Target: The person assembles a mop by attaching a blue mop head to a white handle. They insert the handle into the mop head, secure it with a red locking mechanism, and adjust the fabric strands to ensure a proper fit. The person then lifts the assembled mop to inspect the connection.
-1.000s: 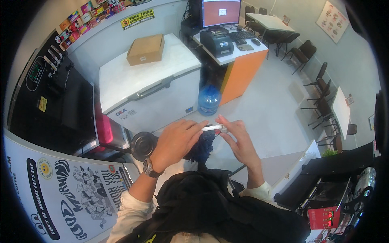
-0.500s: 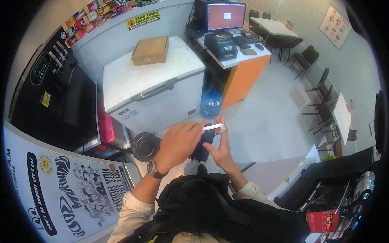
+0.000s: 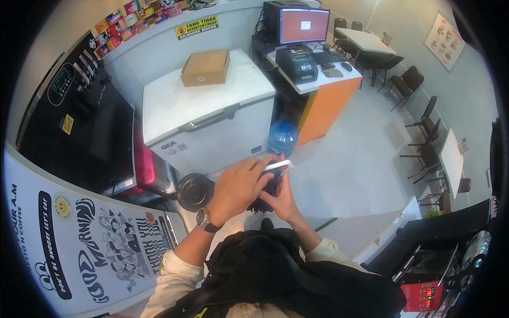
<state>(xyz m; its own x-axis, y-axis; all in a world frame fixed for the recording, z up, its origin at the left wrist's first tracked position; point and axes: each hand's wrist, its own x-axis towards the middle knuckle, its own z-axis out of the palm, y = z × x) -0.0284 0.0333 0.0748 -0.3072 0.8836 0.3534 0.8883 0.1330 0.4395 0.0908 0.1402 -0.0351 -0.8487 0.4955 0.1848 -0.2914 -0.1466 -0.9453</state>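
Note:
Between my hands, in front of my body, is a dark blue shaggy piece [image 3: 271, 183] like a mop or duster head, with a slim white bar [image 3: 278, 165] along its top. My left hand [image 3: 237, 185], with a watch on its wrist, comes over from the left and its fingers close on the white bar. On the other side my right hand [image 3: 282, 197] grips the shaggy piece, thumb toward me and fingers behind it. Its fringed lower end hangs down, partly covered by my hands. How the bar joins the fabric is hidden.
A white chest freezer [image 3: 212, 127] with a cardboard box [image 3: 205, 68] stands ahead. A blue water jug [image 3: 282, 138] sits beside the orange counter [image 3: 330, 108]. Close by my left forearm is a round black lid [image 3: 195, 192]. Black equipment [image 3: 440, 238] is at right.
My right hand has closed in toward my left, its fingers less spread and more around the shaggy piece. The surroundings have shifted slightly right and down in view.

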